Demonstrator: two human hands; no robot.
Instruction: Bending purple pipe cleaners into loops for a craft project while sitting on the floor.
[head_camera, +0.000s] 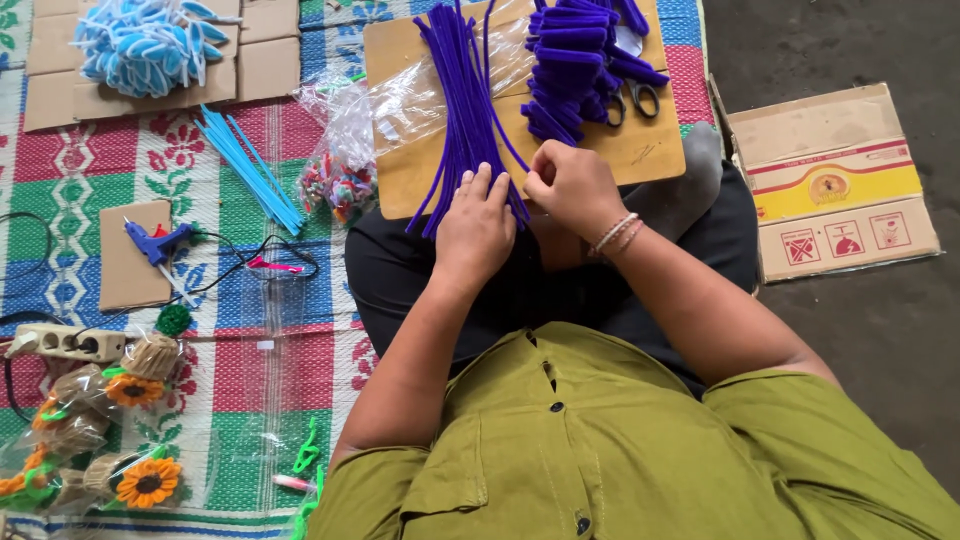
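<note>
We sit on a big woven mat (230, 170) with red, green and blue squares, and it keeps our craft things off the grey floor. A flat cardboard box (835, 180) lies on the floor to the right. On our lap rests a brown cardboard board (640, 150), which gives us a firm place to work close to our body. A long bundle of purple pipe cleaners (462, 110) lies on the board, running from far to near, so the near ends are easy to reach. Our left hand (475, 225) lies flat on the near ends with fingers spread, not closed around anything, and it seems to hold them from rolling. Our right hand (572, 185) is just beside it, fingers curled shut and pinching one purple pipe cleaner. A pile of folded purple pieces (570, 60) sits at the far side of the board, next to the scissors (632, 98). Left of the board are blue sticks (245, 160), a blue glue gun (155, 242) on a card, and near us little sunflowers (148, 482).
</note>
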